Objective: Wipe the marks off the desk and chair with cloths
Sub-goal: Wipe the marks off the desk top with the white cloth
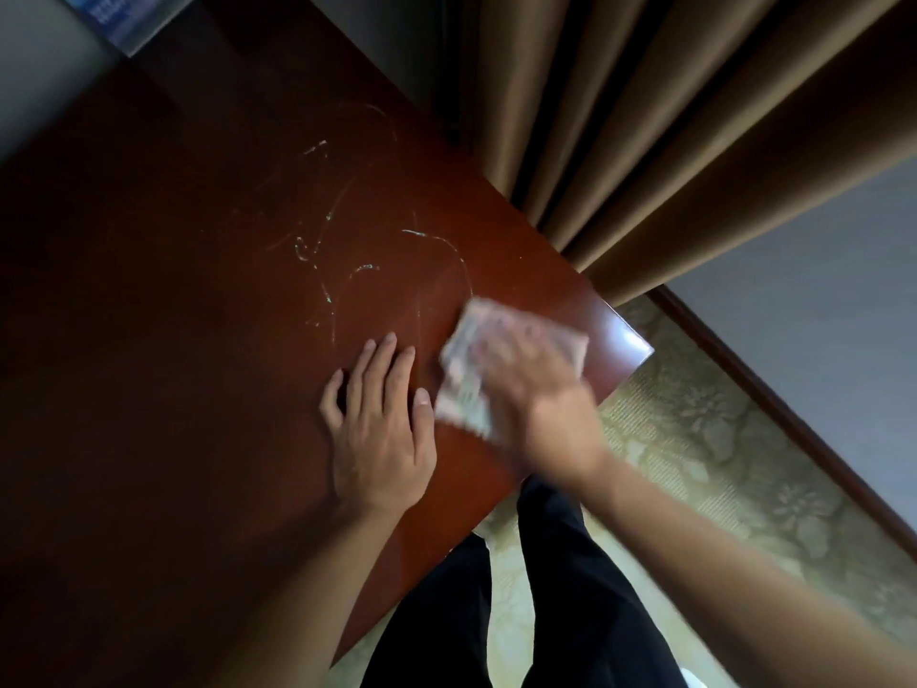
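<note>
While pale marks (pixel 347 240) cover the surface (pixel 149 340) mid-frame, wiping looks barely begun. Right hand (pixel 541 389), blurred, presses a cloth (pixel 496 350) near the surface's lower-right corner; finger pose impossible to tell. Left hand (pixel 382 419) lies flat, fingers spread, just beside. No chair visible. Curtain (pixel 645 141) upper right, well apart from the marks; nothing blocking.

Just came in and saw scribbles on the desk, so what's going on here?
A person is cleaning the desk. The right hand presses a cloth on the wood near the desk's corner; it is blurred, so it looks mid-wipe. The left hand rests flat on the desk beside it. Pale marks remain on the surface beyond the hands, so the job is not finished. No chair is in view.
</note>
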Motion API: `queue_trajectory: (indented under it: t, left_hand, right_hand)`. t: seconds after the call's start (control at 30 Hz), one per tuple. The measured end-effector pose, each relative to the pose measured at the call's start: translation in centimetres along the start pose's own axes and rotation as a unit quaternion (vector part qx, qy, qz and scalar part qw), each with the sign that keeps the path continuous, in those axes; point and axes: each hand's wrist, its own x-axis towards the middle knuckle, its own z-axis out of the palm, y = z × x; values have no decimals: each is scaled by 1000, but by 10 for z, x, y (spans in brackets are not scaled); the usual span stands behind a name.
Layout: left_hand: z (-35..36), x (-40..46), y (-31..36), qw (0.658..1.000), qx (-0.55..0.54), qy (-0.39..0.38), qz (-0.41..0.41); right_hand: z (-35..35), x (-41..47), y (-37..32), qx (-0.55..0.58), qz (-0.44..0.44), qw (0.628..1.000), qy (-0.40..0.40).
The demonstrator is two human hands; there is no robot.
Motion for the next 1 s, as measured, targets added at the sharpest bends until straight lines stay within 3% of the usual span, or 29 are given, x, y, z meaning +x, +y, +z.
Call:
queue_trajectory:
  t: [0.1,0.17,0.3,0.4,0.53,0.63,0.73,0.83,0.93,1.0]
  left_hand:
    - [0,0,1,1000,0,4,-4]
    - [0,-1,0,1000,-3,9,-1]
    - [2,0,0,1000,-3,14,3]
    - [2,1,1,1000,-15,12,0]
    - [-1,1,2,999,-28,11,-11]
    - [-4,1,1,999,-47,15,-19]
    - [-13,4,-15,996,-63,52,-41]
    - [-25,13,-55,994,-46,77,-62]
    - [-37,27,-96,997,-10,49,-58]
    - [-41,37,-110,998,12,15,-66]
  right_hand:
    - [-17,57,40,-40,122,990,51]
    - [-11,55,28,-38,139,987,67]
    - [16,-26,-44,6,33,999,24]
    - [11,-31,-36,3,-26,1000,-10]
    - [-11,46,20,-46,126,990,46]
    - [-7,56,8,-63,193,975,85]
    - [24,8,-58,-35,133,987,80]
    - [58,-34,-124,-5,19,1000,12]
    - [57,-23,-119,-21,-63,997,-27]
    - [43,10,-89,-43,-22,998,-35]
